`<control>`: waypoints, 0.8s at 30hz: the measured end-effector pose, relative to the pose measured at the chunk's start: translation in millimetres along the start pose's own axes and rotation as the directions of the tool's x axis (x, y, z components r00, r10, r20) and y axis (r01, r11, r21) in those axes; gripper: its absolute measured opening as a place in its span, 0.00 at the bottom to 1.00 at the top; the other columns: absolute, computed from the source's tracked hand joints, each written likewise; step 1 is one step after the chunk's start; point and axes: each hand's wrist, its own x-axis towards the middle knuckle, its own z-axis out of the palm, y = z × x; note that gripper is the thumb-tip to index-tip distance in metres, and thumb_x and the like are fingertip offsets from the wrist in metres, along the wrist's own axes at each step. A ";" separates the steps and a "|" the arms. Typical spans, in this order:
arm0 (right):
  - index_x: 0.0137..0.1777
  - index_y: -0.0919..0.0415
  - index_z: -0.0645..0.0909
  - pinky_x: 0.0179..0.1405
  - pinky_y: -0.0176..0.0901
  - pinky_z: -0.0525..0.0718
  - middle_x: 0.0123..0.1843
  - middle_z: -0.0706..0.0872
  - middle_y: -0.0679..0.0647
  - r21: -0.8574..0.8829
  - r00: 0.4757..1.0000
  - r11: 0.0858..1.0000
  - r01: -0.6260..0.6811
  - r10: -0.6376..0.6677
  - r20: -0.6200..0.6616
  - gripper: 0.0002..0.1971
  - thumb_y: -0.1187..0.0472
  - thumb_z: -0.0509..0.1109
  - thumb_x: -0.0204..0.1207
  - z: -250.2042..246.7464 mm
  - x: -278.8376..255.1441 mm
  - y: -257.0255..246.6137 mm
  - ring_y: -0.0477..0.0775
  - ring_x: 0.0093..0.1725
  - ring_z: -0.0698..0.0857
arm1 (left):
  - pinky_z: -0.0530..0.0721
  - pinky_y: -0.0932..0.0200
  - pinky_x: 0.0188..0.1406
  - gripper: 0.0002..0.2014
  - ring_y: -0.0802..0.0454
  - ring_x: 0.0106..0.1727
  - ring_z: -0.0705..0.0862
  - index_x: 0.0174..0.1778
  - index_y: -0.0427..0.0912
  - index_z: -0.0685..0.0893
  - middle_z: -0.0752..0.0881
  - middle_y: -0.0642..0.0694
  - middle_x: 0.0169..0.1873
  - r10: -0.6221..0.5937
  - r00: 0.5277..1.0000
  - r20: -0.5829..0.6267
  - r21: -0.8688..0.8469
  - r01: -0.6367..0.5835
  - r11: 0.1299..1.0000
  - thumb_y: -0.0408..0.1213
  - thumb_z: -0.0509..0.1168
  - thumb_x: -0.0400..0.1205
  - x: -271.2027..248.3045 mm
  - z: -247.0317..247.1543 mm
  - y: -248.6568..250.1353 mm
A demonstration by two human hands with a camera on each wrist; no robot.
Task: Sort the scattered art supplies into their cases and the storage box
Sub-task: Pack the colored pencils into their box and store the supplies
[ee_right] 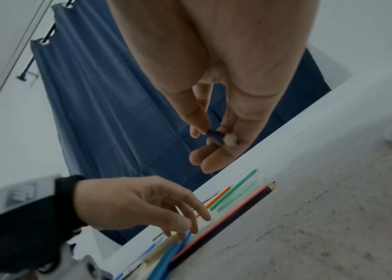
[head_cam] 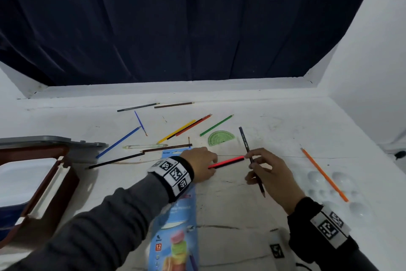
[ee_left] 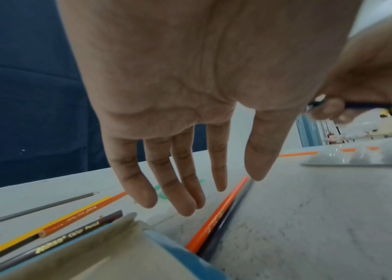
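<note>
My left hand (head_cam: 212,164) hovers with straight fingers over the top end of the blue pencil case (head_cam: 175,226). A red pencil (head_cam: 226,162) and a dark one beside it stick out of the case mouth (ee_left: 166,252) onto the table, just under the fingers (ee_left: 190,189) without being gripped. To the right, my right hand (head_cam: 250,157) pinches a dark blue pencil (head_cam: 243,139) near its middle, tip pointing back toward me. The right wrist view shows that pencil (ee_right: 216,135) between thumb and fingers, and the left hand (ee_right: 142,204) below.
An open storage box (head_cam: 44,183) with a brown rim stands at the left, its grey lid (head_cam: 83,145) behind it. Several loose pencils, a white pen (head_cam: 145,146) and a green protractor (head_cam: 219,138) lie further back. An orange pencil (head_cam: 325,175) rests across a clear palette (head_cam: 318,178) at the right.
</note>
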 end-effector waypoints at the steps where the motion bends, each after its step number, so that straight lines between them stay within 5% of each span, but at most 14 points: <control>1: 0.53 0.57 0.85 0.45 0.59 0.91 0.46 0.79 0.64 0.054 1.000 0.999 -0.006 0.006 -0.014 0.16 0.74 0.58 0.84 -3.2 -3.3 0.5 0.63 0.37 0.90 | 0.79 0.46 0.64 0.18 0.44 0.64 0.80 0.72 0.51 0.76 0.78 0.44 0.65 -0.009 1.000 0.006 0.037 0.009 0.999 0.49 0.57 0.88 7.2 1.0 2.9; 4: 0.55 0.59 0.87 0.48 0.55 0.91 0.48 0.82 0.63 0.183 0.998 0.983 -0.026 0.037 -0.053 0.16 0.73 0.58 0.86 -13.9 -9.3 0.8 0.62 0.41 0.91 | 0.80 0.48 0.55 0.11 0.43 0.57 0.83 0.61 0.49 0.80 0.82 0.44 0.57 -0.048 0.999 -0.018 0.103 0.050 0.993 0.45 0.58 0.85 25.5 4.5 8.2; 8: 0.63 0.56 0.84 0.53 0.56 0.87 0.55 0.91 0.54 0.324 0.997 0.943 -0.076 0.081 -0.001 0.12 0.67 0.64 0.85 -28.4 -12.5 -2.9 0.60 0.52 0.91 | 0.82 0.47 0.55 0.03 0.42 0.53 0.85 0.45 0.49 0.77 0.86 0.45 0.47 -0.106 0.992 -0.063 0.073 0.111 0.991 0.43 0.62 0.81 39.1 5.2 13.1; 15: 0.51 0.70 0.79 0.37 0.52 0.76 0.36 0.90 0.67 0.251 0.995 0.965 -0.082 0.093 -0.031 0.09 0.61 0.69 0.83 -30.2 -8.3 5.3 0.60 0.31 0.82 | 0.81 0.51 0.56 0.09 0.47 0.49 0.86 0.40 0.49 0.82 0.87 0.52 0.42 -0.162 0.982 -0.095 -0.045 0.158 0.986 0.49 0.70 0.80 47.5 2.4 19.0; 20: 0.50 0.66 0.80 0.33 0.49 0.72 0.29 0.84 0.63 0.242 0.995 0.965 -0.098 0.103 -0.008 0.08 0.60 0.67 0.84 -17.7 -9.7 8.4 0.57 0.30 0.74 | 0.82 0.57 0.46 0.10 0.51 0.46 0.84 0.43 0.50 0.84 0.85 0.54 0.42 -0.207 0.957 -0.204 -0.333 0.131 0.934 0.53 0.72 0.79 35.5 -4.4 8.5; 24: 0.48 0.65 0.82 0.34 0.48 0.71 0.28 0.79 0.57 0.197 0.997 0.977 -0.080 0.083 -0.006 0.08 0.60 0.66 0.85 -4.1 -1.3 7.7 0.54 0.30 0.72 | 0.83 0.56 0.38 0.06 0.57 0.37 0.85 0.43 0.45 0.85 0.91 0.53 0.35 -0.262 0.897 -0.357 -0.674 -0.053 0.737 0.42 0.69 0.84 -2.9 -13.4 -6.6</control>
